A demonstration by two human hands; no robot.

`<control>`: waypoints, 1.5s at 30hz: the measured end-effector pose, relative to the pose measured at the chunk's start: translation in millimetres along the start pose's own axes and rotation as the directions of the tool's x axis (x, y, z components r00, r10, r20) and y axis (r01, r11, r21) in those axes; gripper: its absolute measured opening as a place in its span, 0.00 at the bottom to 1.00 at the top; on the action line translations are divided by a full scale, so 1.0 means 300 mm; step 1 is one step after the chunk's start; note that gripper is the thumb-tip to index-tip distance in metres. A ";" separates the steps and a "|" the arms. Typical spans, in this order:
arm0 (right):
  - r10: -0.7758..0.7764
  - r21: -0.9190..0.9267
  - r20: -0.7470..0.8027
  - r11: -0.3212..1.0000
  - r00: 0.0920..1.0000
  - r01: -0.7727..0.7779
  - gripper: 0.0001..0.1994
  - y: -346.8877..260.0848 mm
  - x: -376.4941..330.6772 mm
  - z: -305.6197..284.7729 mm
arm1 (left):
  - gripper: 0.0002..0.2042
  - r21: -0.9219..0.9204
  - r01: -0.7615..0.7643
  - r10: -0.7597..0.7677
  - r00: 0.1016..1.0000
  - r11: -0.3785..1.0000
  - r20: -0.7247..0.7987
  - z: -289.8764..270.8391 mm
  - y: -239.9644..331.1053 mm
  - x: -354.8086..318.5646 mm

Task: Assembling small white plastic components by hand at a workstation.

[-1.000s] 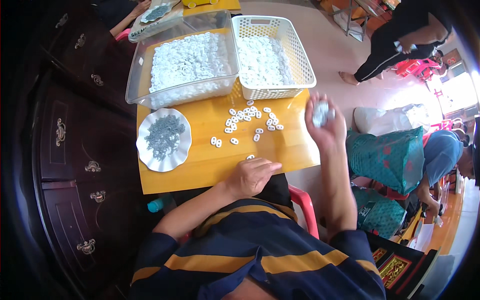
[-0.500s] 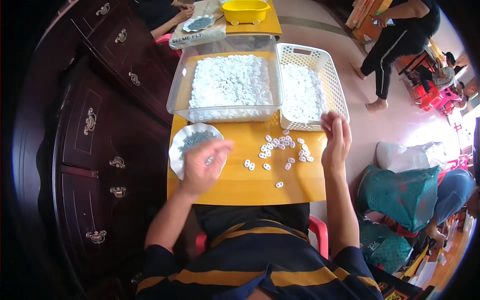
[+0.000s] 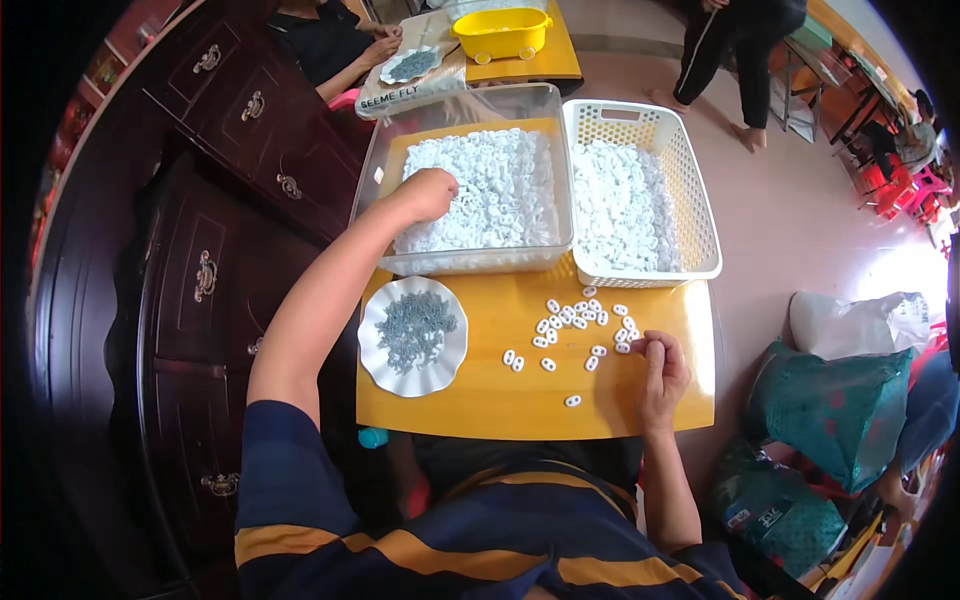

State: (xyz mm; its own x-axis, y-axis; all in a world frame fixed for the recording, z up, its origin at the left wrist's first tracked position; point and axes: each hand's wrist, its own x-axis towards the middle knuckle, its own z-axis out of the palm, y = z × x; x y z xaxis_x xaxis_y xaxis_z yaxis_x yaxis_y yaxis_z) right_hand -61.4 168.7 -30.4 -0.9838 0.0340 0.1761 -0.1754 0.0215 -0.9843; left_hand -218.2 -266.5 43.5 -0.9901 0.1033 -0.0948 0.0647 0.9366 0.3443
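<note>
A dark wooden cabinet [image 3: 200,270] with brass handles fills the left side, and against it stands a small yellow table [image 3: 500,410] where the person sits in a striped shirt. At the table's far edge sit two large containers side by side: a clear plastic tub [image 3: 466,262] heaped with small white plastic pieces, and to its right a white lattice basket [image 3: 700,230] holding more of the same. Nearer the person, on the left of the tabletop, lies a white scalloped plate [image 3: 372,352] with a pile of small grey metal parts on it. A loose scatter of white pieces [image 3: 580,325] lies on the bare wood right of the plate. The main change is in the left hand [image 3: 428,192] — half a second ago it hovered over the plate, and now the arm is stretched forward with the hand down in the tub, fingers curled into the heap; whether they have closed on any pieces cannot be told. That reads as a reach for a fresh handful, so the work seems to be in a restocking step. The right hand [image 3: 660,368] has dropped from the scatter's far side to its near right edge, resting on the table with fingertips drawn together, pinching one white piece at the scatter's edge.
</note>
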 end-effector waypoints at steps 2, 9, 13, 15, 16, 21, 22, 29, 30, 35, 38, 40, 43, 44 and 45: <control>-0.009 -0.011 -0.015 1.000 1.000 0.008 0.09 0.021 -0.003 -0.015 | 0.13 0.237 0.071 -0.101 0.988 0.969 0.120 0.019 -0.021 0.046; 0.011 0.006 -0.031 1.000 0.999 -0.011 0.08 0.035 -0.001 -0.023 | 0.21 0.281 0.093 -0.103 0.994 0.955 0.023 0.020 -0.057 0.158; 0.011 0.012 -0.025 1.000 1.000 -0.011 0.08 0.034 0.009 -0.025 | 0.26 0.177 0.099 -0.098 0.995 0.979 -0.011 0.069 -0.089 0.173; 0.038 -0.034 -0.027 0.999 0.999 -0.039 0.08 0.041 0.005 -0.033 | 0.35 0.148 0.127 -0.138 0.988 0.981 0.067 0.052 -0.048 0.171; 0.038 -0.035 -0.028 0.999 0.999 -0.039 0.08 0.039 0.006 -0.034 | 0.40 0.144 0.118 -0.134 0.985 0.982 0.106 0.057 -0.039 0.175; 0.004 -0.055 -0.003 0.998 1.000 -0.005 0.07 0.032 0.011 -0.027 | 0.38 0.195 0.170 -0.179 0.983 0.966 0.027 0.105 0.029 0.132; 0.001 -0.057 0.000 0.998 1.000 -0.001 0.07 0.032 0.010 -0.028 | 0.36 0.216 0.149 -0.145 0.989 0.965 -0.034 0.128 0.028 0.118; 0.017 -0.051 -0.003 0.999 1.000 -0.017 0.07 0.037 0.005 -0.027 | 0.26 0.196 0.047 -0.013 0.985 0.979 -0.171 0.187 0.039 0.102; 0.012 -0.052 -0.001 0.999 1.000 -0.012 0.08 0.040 0.003 -0.027 | 0.25 0.190 0.026 0.011 0.982 0.981 -0.190 0.197 0.040 0.103; 0.040 -0.055 -0.016 0.998 0.999 -0.041 0.07 0.018 0.008 -0.023 | 0.19 0.185 0.025 0.002 0.989 0.982 -0.145 0.181 0.018 0.157; 0.060 -0.066 -0.026 0.996 0.998 -0.061 0.07 0.010 0.010 -0.024 | 0.16 0.141 0.040 -0.022 0.991 0.989 -0.128 0.167 0.006 0.162; 0.076 -0.055 -0.032 0.995 0.997 -0.078 0.07 0.016 0.007 -0.020 | 0.18 0.061 0.093 -0.084 0.987 0.994 -0.139 0.149 -0.015 0.170; 0.067 -0.030 -0.029 0.997 0.997 -0.068 0.08 0.026 0.008 -0.017 | 0.22 -0.083 0.028 -0.054 0.940 0.996 -0.336 0.127 -0.105 0.189; 0.055 -0.022 -0.031 0.998 0.998 -0.056 0.08 0.023 0.010 -0.019 | 0.25 -0.119 0.076 -0.109 0.948 0.990 -0.300 0.098 -0.106 0.210; 0.042 -0.014 -0.031 0.999 0.999 -0.043 0.08 0.020 0.012 -0.020 | 0.25 -0.120 0.078 -0.111 0.948 0.990 -0.300 0.082 -0.107 0.212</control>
State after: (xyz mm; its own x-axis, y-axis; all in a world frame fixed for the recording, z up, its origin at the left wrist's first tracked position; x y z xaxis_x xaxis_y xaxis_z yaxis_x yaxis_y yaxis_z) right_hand -65.8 175.0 -35.7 -0.9887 0.0661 0.1345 -0.1325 0.0344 -0.9906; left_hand -280.3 -281.6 3.4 -0.9826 -0.1061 0.1523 -0.0277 0.8950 0.4452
